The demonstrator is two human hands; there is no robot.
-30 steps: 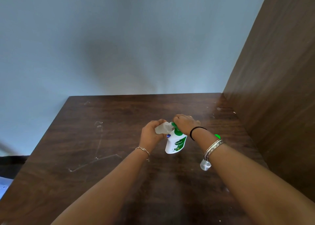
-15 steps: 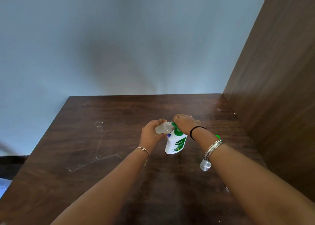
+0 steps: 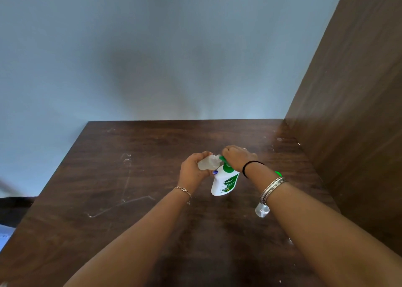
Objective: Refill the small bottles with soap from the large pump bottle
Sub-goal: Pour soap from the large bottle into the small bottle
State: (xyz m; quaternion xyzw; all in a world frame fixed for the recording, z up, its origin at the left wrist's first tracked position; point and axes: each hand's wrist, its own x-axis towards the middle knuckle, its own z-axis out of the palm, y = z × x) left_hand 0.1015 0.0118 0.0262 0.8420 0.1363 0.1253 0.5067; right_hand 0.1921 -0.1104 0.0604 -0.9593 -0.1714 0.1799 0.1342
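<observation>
A white and green pump bottle (image 3: 225, 183) stands on the brown wooden table (image 3: 134, 178). My right hand (image 3: 238, 157) rests on top of its green pump head, fingers curled over it. My left hand (image 3: 192, 170) grips a small clear bottle (image 3: 208, 162), tilted with its mouth at the pump's spout. A second small clear bottle (image 3: 262, 210) stands on the table beside my right forearm, partly hidden by it. A small green object (image 3: 278, 174), perhaps a cap, peeks out behind my right wrist.
A dark wooden panel (image 3: 352, 121) rises along the table's right side. A pale blue wall (image 3: 174, 58) stands behind the table's far edge. White scratch marks (image 3: 126, 178) cross the table's left half. The table's left edge drops off beside a dark object (image 3: 15, 208).
</observation>
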